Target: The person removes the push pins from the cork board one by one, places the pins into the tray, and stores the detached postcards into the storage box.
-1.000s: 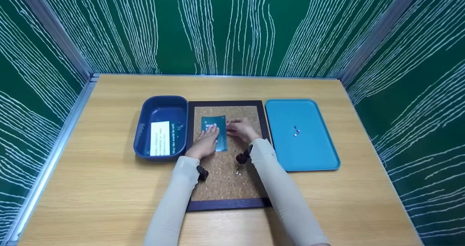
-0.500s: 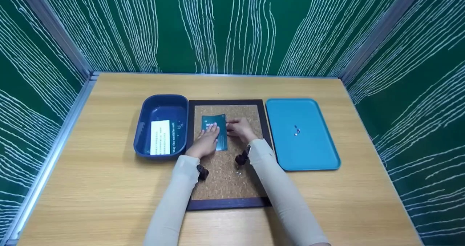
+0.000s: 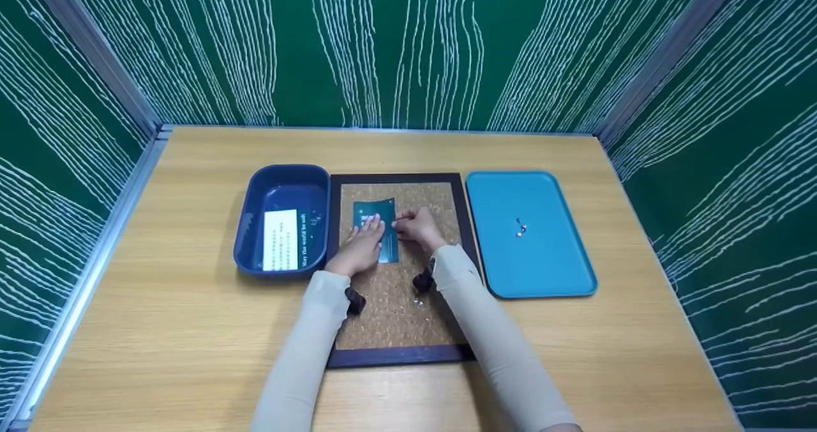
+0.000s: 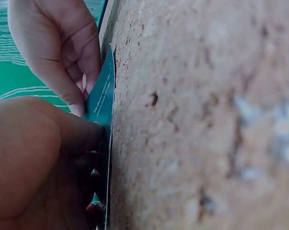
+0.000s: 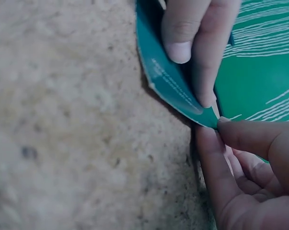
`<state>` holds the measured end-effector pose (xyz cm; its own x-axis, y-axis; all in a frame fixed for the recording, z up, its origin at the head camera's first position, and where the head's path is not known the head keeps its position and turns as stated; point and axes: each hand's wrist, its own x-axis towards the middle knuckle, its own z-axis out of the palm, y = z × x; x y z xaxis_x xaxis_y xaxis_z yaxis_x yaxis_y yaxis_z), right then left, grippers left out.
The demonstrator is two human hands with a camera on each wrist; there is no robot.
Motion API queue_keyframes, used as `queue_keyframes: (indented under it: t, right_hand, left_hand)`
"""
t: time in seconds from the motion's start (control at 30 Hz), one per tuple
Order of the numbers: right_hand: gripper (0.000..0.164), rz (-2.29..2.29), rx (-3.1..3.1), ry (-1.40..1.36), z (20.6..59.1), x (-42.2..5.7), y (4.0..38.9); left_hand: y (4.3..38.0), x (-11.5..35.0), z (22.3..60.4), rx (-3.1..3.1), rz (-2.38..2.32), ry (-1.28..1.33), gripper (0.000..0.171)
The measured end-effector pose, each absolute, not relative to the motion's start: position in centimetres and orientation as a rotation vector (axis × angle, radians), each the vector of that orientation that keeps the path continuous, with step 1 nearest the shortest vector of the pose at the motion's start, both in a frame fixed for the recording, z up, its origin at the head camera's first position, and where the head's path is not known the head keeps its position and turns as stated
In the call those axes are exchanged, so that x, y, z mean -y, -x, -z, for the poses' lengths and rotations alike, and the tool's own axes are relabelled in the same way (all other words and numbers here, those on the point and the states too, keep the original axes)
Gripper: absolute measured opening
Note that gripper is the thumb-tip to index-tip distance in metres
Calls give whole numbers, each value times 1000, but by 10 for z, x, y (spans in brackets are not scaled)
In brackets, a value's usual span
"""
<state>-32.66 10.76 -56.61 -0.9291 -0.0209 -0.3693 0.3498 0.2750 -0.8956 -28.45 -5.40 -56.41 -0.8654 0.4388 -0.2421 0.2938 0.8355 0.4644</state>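
A dark green printed card (image 3: 389,250) lies upright on the cork board (image 3: 389,323), toward its far half. My left hand (image 3: 361,245) rests on the card with its fingers extended, pressing it down. At the card's right edge is my right hand (image 3: 419,226). In the right wrist view, thumb and forefinger of the right hand (image 5: 249,167) pinch the edge of the card (image 5: 175,91), which bends up from the cork there. A pale sliver shows between the right fingers in the left wrist view.
Small clear bits (image 3: 419,302) lie on the cork near the right wrist. Left of the board stands a dark blue bin (image 3: 281,175) holding a white and green card (image 3: 281,240). A turquoise tray (image 3: 542,266) with several tiny shiny pieces (image 3: 521,229) sits on the right.
The right fingers have shifted slightly left onto the card's edge. The left hand stays in place on the card.
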Motion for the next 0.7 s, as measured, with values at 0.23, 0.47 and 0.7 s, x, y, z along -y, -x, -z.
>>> queue_keyframes:
  t: [0.23, 0.47, 0.7]
  right_hand:
    - [12, 1586, -2340, -297, 567, -107, 328]
    - [4, 1573, -2402, -289, 568, -106, 326]
    - [8, 1597, -2424, -264, 571, -104, 324]
  left_hand:
    - [285, 54, 565, -2688, -579, -560, 53]
    - [284, 54, 564, -2694, -570, -563, 53]
    - [283, 52, 562, -2682, -536, -542, 53]
